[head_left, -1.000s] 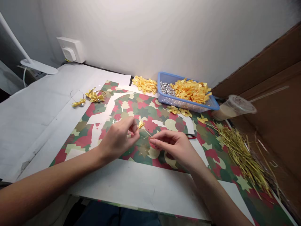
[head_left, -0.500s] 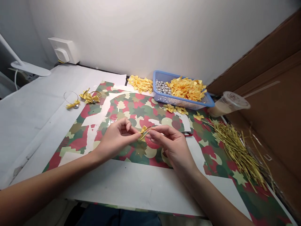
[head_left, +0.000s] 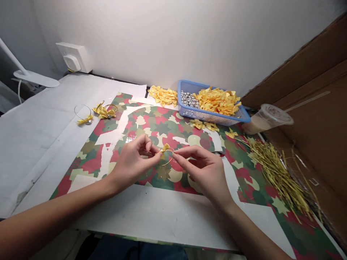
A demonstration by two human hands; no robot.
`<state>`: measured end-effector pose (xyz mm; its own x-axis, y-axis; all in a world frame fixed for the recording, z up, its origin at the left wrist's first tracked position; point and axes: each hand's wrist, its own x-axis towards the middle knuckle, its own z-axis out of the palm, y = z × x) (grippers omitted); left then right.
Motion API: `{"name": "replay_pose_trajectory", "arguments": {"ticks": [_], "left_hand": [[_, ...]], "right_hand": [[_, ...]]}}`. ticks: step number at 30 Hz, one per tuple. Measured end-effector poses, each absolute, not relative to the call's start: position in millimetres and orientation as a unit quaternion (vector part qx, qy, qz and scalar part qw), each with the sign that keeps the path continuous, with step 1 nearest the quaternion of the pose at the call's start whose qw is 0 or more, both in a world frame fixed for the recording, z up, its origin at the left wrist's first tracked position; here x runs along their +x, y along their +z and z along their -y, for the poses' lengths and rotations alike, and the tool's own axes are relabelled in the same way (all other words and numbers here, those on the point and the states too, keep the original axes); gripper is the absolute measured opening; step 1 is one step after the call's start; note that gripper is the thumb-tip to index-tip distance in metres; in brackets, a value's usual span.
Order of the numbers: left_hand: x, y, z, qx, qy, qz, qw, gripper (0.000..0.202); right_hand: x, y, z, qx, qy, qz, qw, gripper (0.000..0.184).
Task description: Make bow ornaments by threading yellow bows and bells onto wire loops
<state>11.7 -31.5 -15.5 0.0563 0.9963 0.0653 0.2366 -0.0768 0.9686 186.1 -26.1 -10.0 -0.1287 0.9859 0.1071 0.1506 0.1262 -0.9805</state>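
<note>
in the head view, the left hand (head_left: 137,159) pinches a small yellow ribbon bow (head_left: 165,147) between thumb and forefinger, its other fingers curled inward. the right hand (head_left: 207,168) has thumb and forefinger pressed together on the far side of a thin gold-coloured loop (head_left: 167,164), which runs out from the bow. bow and loop are thus held between the two sets of fingers, over a torn sheet of patterned paper (head_left: 159,127) on the white worktop (head_left: 121,215).

beyond the left fingers and off to their left lie a looped bow with a silver bell (head_left: 89,122) and, just beside it, a cluster of looped bows (head_left: 103,112). straight ahead of the fingers is a loose pile of yellow bows (head_left: 162,96), next to a blue plastic basket (head_left: 208,117) with silver bells (head_left: 189,99) at its left end and heaped yellow bows (head_left: 218,101) to their right. a few bows (head_left: 204,125) lie in front of the basket, beyond the right fingers. well to the right of those fingers are a single bow (head_left: 231,133), a bundle of gold-green cords (head_left: 276,177) and a lidded plastic cup (head_left: 261,122).
</note>
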Motion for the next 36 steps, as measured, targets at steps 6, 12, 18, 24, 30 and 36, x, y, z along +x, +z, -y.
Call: {"name": "replay_pose_trajectory", "arguments": {"ticks": [6,12,18,24,30,36], "left_hand": [[10,-22,30,0.696,0.436,-0.516,0.244,0.031],[12,-25,31,0.743,0.429,-0.481,0.179,0.028],[13,-12,27,0.524,0.435,-0.527,0.508,0.037],[11,-11,21,0.418,0.436,-0.539,0.587,0.045],[10,-16,20,0.397,0.418,-0.536,0.617,0.049],[9,-16,20,0.386,0.418,-0.531,0.629,0.049]], "right_hand": [[188,-8,22,-0.481,0.523,0.551,0.437,0.010],[187,-20,18,-0.463,0.612,0.500,0.402,0.019],[183,-22,25,-0.489,0.495,0.544,0.469,0.014],[183,-22,29,-0.474,0.434,0.581,0.500,0.006],[183,-22,29,-0.464,0.438,0.575,0.512,0.007],[183,-22,28,-0.465,0.448,0.571,0.506,0.008]]}}
